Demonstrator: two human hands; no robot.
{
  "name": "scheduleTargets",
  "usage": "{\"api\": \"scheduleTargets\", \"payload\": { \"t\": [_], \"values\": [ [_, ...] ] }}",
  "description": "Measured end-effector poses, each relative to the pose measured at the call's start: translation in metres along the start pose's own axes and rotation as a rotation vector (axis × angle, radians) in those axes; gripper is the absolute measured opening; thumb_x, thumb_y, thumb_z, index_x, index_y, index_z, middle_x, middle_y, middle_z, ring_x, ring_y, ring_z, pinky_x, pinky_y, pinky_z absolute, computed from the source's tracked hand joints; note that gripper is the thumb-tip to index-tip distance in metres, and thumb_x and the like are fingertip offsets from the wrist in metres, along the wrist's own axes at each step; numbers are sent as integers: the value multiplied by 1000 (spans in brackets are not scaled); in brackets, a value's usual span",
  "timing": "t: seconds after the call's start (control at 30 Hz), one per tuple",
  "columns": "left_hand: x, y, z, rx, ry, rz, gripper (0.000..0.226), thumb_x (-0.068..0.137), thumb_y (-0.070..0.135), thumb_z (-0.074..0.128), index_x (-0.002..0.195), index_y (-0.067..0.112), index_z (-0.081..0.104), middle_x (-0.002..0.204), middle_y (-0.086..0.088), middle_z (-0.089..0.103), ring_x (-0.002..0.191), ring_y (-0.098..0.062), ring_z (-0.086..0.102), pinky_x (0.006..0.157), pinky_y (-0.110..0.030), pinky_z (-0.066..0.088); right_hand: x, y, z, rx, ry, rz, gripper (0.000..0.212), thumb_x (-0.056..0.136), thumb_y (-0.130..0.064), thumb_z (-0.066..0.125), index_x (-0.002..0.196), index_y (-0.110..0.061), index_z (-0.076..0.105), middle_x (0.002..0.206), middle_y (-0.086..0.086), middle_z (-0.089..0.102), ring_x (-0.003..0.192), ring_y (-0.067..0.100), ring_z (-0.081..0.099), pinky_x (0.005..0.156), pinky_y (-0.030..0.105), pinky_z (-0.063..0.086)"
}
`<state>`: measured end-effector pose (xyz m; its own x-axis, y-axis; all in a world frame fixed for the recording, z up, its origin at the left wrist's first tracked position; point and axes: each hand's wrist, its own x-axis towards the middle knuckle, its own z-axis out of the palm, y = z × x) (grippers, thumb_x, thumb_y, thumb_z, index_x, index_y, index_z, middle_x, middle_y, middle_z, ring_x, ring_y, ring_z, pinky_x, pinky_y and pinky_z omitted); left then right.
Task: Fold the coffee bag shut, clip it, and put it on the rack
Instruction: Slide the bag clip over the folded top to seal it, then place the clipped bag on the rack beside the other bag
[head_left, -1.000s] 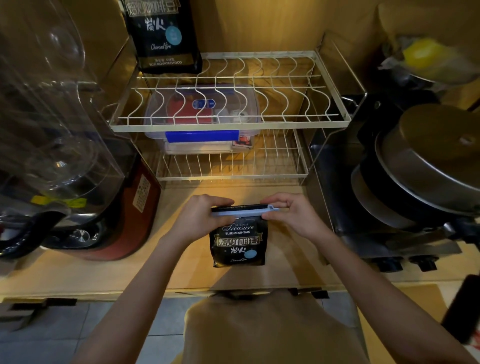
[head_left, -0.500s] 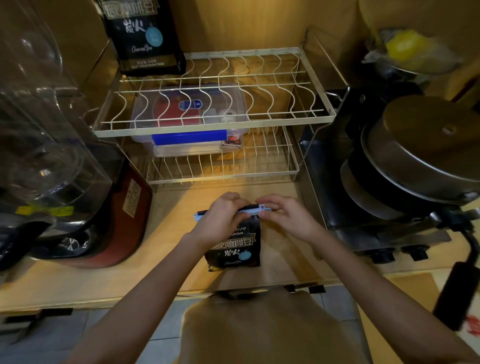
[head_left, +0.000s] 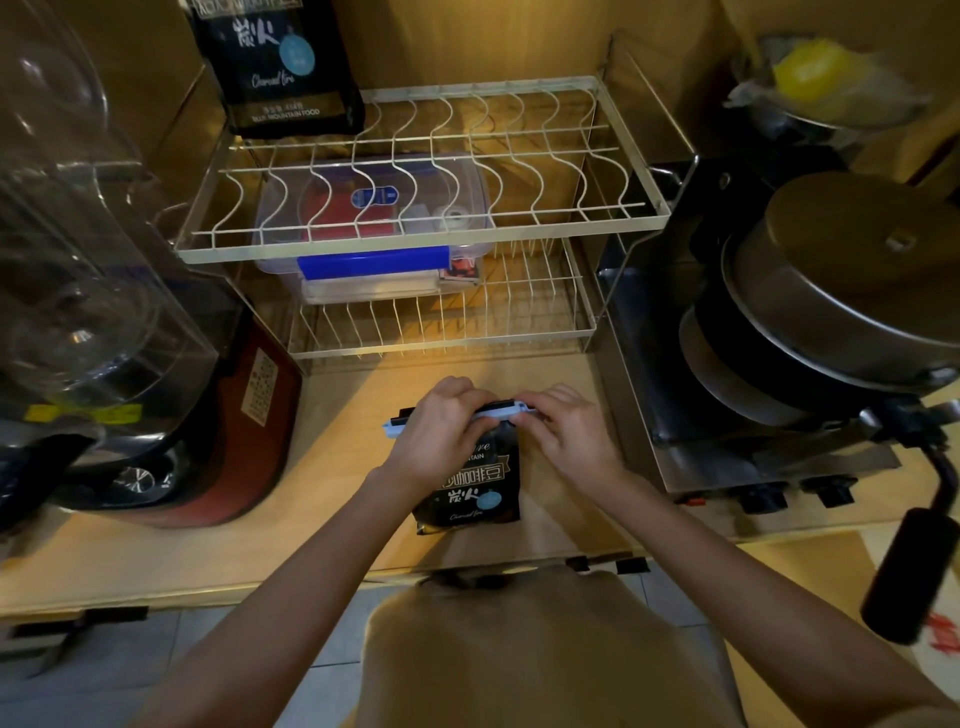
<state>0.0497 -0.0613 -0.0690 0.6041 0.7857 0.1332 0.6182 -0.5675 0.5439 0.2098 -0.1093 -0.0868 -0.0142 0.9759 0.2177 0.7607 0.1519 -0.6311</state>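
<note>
Coffee bag (head_left: 475, 491), glossy black, upright; both hands (head_left: 441, 436) (head_left: 569, 441) clamped on slim pale-blue plastic clip (head_left: 498, 413) w/ folded top.

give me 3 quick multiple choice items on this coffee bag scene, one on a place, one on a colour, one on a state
1. Where does the second coffee bag stand?
A. top tier of the rack, back left
B. lower tier
C. on the pot lid

2. What colour is the clip?
A. red
B. light blue
C. yellow

3. How is the small coffee bag held?
A. by neither hand
B. by the left hand only
C. by both hands at its top

Answers:
1 A: the second coffee bag stands on the rack.
2 B: the clip is light blue.
3 C: the left hand and right hand grip the small coffee bag.
</note>
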Motion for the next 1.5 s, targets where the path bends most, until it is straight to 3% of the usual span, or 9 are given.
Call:
{"api": "scheduleTargets", "payload": {
  "t": [0.3, 0.43, 0.57, 0.63, 0.87, 1.0, 1.17, 1.33, 1.5],
  "values": [
    [0, -3, -1, 21, 5, 44, 24, 84, 14, 58, 106, 5, 61, 90, -16, 62, 90, -27, 52, 72, -16, 27, -1, 9, 2, 126, -82, 81, 29, 87, -19, 58, 114, -10, 59, 102, 10, 62, 93, 13, 53, 82, 29, 46],
    [1, -6, -2, 28, -12, 66, 28, 85, 18, 56, 110, 6, 59, 95, -15, 62, 93, -26, 52, 72, -17, 27, -5, 16, 9, 294, -304, 280, 77, 70, -44, 71, 135, -33, 30, 125, -10, 43, 116, 6, 41, 96, 26, 39],
    [0, -9, -6, 43, -30, 87, 31, 84, 26, 58, 113, 14, 59, 101, -9, 66, 97, -24, 55, 83, -31, 40, -9, 17, 23, 564, -528, 378, 69, 60, -18, 83, 112, -39, 44, 115, -15, 56, 111, 7, 55, 83, 11, 47],
    [-4, -14, -9, 72, -33, 77, 46, 78, 37, 63, 121, 24, 53, 117, -2, 63, 110, -22, 51, 92, -38, 36, -9, 15, 29, 611, -583, 418, 64, 60, -9, 82, 108, -33, 48, 112, -9, 60, 108, 13, 57, 83, 19, 50],
    [-48, -66, -18, -391, -66, -577, 129, 42, 49, 83, 140, 33, 1, 150, -4, 23, 131, -17, 26, 103, -40, 27, -8, 19, 32, 542, -645, 410, 74, 57, -5, 83, 118, -23, 44, 121, -5, 55, 113, 12, 51, 96, 32, 44],
    [-76, -72, 9, -632, -436, -617, 95, 52, 29, 86, 132, 21, 34, 131, -1, 50, 123, -20, 43, 97, -34, 38, -13, 23, 37, 442, -621, 446, 83, 56, -9, 83, 126, -19, 39, 131, 5, 52, 120, 19, 47, 100, 39, 42],
    [-70, -66, 26, -601, -189, -620, 61, 55, 8, 84, 110, 14, 56, 106, -6, 66, 101, -22, 59, 86, -32, 48, -13, 23, 36, 491, -565, 481, 79, 56, -7, 83, 124, -15, 43, 127, 9, 56, 116, 23, 53, 99, 48, 46],
    [-56, -67, -4, -549, -228, -541, 54, 54, 13, 85, 102, 16, 60, 103, -3, 69, 94, -11, 62, 78, -19, 49, 6, 10, 16, 516, -571, 385, 71, 55, -8, 84, 114, -23, 49, 112, -7, 61, 108, 15, 58, 87, 26, 52],
    [-27, -55, -70, -479, -269, -388, 59, 55, 19, 85, 106, 20, 56, 104, 6, 65, 96, 1, 58, 80, -12, 48, 38, -23, -23, 506, -521, 283, 73, 54, -16, 86, 117, -23, 51, 117, -6, 62, 109, 11, 58, 91, 30, 51]
  ]
}}
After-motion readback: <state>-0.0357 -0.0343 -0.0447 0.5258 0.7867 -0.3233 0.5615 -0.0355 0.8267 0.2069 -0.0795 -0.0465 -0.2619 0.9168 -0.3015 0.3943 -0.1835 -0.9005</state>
